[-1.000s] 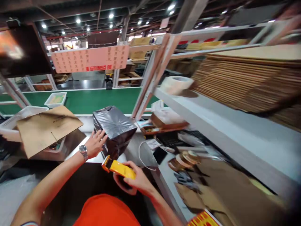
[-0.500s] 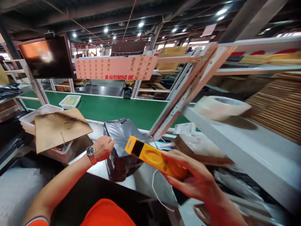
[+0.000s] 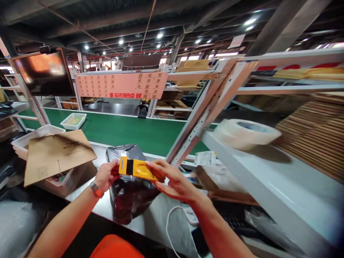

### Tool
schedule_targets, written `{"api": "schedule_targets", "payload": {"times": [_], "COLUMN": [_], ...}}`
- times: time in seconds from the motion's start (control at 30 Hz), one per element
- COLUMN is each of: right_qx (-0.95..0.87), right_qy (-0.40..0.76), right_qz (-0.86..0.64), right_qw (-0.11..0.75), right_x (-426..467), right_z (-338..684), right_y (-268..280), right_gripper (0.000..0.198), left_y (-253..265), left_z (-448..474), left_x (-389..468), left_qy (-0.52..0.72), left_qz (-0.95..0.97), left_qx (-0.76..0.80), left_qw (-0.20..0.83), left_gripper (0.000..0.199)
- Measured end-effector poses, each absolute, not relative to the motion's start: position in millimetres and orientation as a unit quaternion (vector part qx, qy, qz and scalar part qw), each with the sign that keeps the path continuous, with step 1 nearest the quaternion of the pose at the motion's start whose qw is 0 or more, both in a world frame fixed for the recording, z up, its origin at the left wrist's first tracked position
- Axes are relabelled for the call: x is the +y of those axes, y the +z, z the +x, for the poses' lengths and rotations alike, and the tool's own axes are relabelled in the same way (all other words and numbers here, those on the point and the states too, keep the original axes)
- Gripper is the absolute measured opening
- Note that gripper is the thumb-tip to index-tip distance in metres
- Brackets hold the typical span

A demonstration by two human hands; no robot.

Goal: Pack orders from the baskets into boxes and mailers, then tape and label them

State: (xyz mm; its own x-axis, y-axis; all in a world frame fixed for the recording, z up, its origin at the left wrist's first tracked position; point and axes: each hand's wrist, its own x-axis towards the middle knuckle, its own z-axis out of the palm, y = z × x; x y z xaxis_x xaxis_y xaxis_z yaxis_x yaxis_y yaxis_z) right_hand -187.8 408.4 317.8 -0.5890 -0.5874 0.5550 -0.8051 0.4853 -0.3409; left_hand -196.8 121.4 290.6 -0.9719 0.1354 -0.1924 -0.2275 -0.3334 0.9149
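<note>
Tape dispenser (image 3: 139,170) lies crosswise over the parcel (image 3: 131,202), its right end clasped between thumb and fingers of the right hand (image 3: 174,180), its left end by the left hand (image 3: 105,176), whose fingers curl, their hold unclear.

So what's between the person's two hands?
The yellow tape dispenser, held in the right hand, its end by the left hand; black package beyond, in the head view.

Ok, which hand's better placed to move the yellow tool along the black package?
Probably the right hand: it grips the yellow tool. The left hand is at the tool's other end, beside the black package; contact unclear.
</note>
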Motion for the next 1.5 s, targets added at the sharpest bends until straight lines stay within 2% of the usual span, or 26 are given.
{"api": "schedule_targets", "payload": {"times": [0.1, 0.27, 0.37, 0.43, 0.53, 0.63, 0.73, 0.83, 0.9, 0.97, 1.03, 1.17, 1.2, 1.33, 1.5], "right_qx": [-0.857, -0.86, -0.863, -0.872, -0.892, -0.881, -0.853, -0.828, -0.816, -0.809, -0.807, -0.797, -0.794, -0.793, -0.793], "right_qy": [0.273, 0.203, 0.174, 0.182, 0.258, 0.398, 0.488, 0.541, 0.562, 0.572, 0.575, 0.588, 0.592, 0.597, 0.602], "right_qz": [0.392, 0.371, 0.315, 0.27, 0.206, 0.122, 0.059, 0.044, 0.039, 0.026, 0.018, 0.02, 0.018, 0.022, 0.039], "right_qw": [0.195, 0.287, 0.355, 0.366, 0.309, 0.225, 0.176, 0.138, 0.129, 0.135, 0.136, 0.136, 0.136, 0.115, 0.082], "right_x": [406, 426, 468, 499, 528, 523, 498, 476, 470, 468, 468, 468, 468, 477, 495], "right_z": [-196, -220, -244, -260, -278, -285, -280, -273, -271, -270, -270, -269, -269, -282, -348], "right_y": [311, 313, 307, 289, 233, 162, 108, 88, 87, 89, 88, 79, 76, 68, 89], "right_gripper": [0.077, 0.077, 0.075, 0.072, 0.059, 0.048, 0.053, 0.058, 0.059, 0.058, 0.059, 0.059, 0.057, 0.055, 0.075], "left_y": [287, 286, 271, 247, 193, 142, 113, 103, 102, 106, 114, 134, 140, 170, 231], "left_z": [-206, -221, -218, -210, -200, -201, -210, -207, -193, -172, -152, -140, -144, -178, -244], "left_x": [130, 100, 48, 19, 14, 54, 96, 108, 102, 92, 83, 85, 88, 107, 135], "left_qy": [0.796, 0.697, 0.628, 0.605, 0.592, 0.614, 0.614, 0.596, 0.583, 0.577, 0.548, 0.374, 0.346, 0.321, 0.322], "left_qz": [-0.068, -0.054, -0.092, -0.144, -0.202, -0.194, -0.2, -0.24, -0.251, -0.199, -0.061, 0.212, 0.245, 0.306, 0.303], "left_qx": [0.598, 0.709, 0.755, 0.763, 0.769, 0.762, 0.762, 0.766, 0.772, 0.79, 0.826, 0.866, 0.865, 0.867, 0.857], "left_qw": [0.063, -0.095, -0.166, -0.174, -0.13, -0.07, -0.056, -0.028, -0.023, -0.055, -0.119, -0.256, -0.267, -0.226, -0.266], "left_gripper": [0.06, 0.04, 0.042, 0.05, 0.058, 0.059, 0.057, 0.082, 0.097, 0.093, 0.088, 0.123, 0.122, 0.079, 0.065]}}
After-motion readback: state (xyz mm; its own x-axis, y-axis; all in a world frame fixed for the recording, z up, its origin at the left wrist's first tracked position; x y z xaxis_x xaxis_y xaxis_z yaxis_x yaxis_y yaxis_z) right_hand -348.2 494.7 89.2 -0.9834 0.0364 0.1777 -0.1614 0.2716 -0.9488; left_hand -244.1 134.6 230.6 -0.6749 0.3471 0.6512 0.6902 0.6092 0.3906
